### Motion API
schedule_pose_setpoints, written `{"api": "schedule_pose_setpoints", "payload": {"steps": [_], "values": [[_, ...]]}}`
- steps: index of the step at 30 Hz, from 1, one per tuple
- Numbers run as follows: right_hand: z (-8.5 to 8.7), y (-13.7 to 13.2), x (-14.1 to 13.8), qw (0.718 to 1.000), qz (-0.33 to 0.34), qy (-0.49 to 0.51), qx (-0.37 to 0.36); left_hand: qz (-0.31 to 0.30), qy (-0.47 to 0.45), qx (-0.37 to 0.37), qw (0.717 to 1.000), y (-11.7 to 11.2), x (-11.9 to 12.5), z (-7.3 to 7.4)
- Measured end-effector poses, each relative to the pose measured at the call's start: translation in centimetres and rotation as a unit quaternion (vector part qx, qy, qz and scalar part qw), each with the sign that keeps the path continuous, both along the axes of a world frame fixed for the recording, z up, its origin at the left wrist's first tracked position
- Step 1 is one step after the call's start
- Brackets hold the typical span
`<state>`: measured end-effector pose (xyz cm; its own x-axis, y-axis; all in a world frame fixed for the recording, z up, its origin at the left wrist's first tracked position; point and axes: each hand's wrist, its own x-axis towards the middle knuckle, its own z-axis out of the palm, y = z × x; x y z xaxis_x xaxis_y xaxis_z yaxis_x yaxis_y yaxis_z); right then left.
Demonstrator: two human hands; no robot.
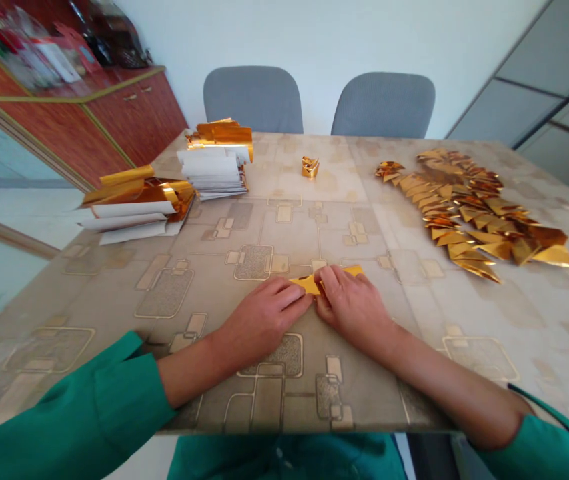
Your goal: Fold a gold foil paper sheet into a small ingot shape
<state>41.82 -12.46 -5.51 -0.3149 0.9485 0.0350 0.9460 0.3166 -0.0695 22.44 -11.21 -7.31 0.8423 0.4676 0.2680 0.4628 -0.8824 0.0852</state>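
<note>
A narrow strip of folded gold foil paper (306, 285) lies low over the table between my two hands. My left hand (264, 317) has its fingers closed at the strip's left end, the fingertips pressed on it. On the other side, my right hand (349, 303) pinches the strip near its middle, thumb below and fingers on top, and its right end shows behind the knuckles. The fingers hide part of the folds. Farther back stands a small folded gold piece (309, 167).
Stacked gold and white sheets (134, 207) lie at the left, with another stack (217, 163) behind. Rows of folded gold pieces (464, 207) spread over the right side of the patterned tablecloth (164, 293). Two grey chairs (254, 100) stand beyond, and a wooden cabinet (134, 117) at back left.
</note>
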Motion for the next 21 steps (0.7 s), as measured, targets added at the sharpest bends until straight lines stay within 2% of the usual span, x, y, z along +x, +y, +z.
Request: {"api": "schedule_pose_setpoints", "payload": {"steps": [6,12,16,18,21], "values": [[0.9,-0.3,1.3,0.998,0.029,0.010,-0.050,0.001,0.066,-0.027,0.997,0.2,0.0,0.7],[0.8,0.5,3.4,0.987,0.050,0.112,-0.102,-0.008,0.065,-0.015,0.998,0.4,-0.1,0.8],[0.4,0.8,3.3,0.981,0.040,0.171,-0.077,-0.014,0.062,-0.008,0.998,0.5,-0.3,0.7],[0.4,0.7,2.9,0.985,0.061,0.149,-0.058,-0.014,0.064,-0.008,0.998,0.5,-0.2,0.6],[0.7,0.6,2.4,0.992,0.055,0.100,-0.045,-0.017,0.070,-0.005,0.997,0.5,-0.2,0.7]]}}
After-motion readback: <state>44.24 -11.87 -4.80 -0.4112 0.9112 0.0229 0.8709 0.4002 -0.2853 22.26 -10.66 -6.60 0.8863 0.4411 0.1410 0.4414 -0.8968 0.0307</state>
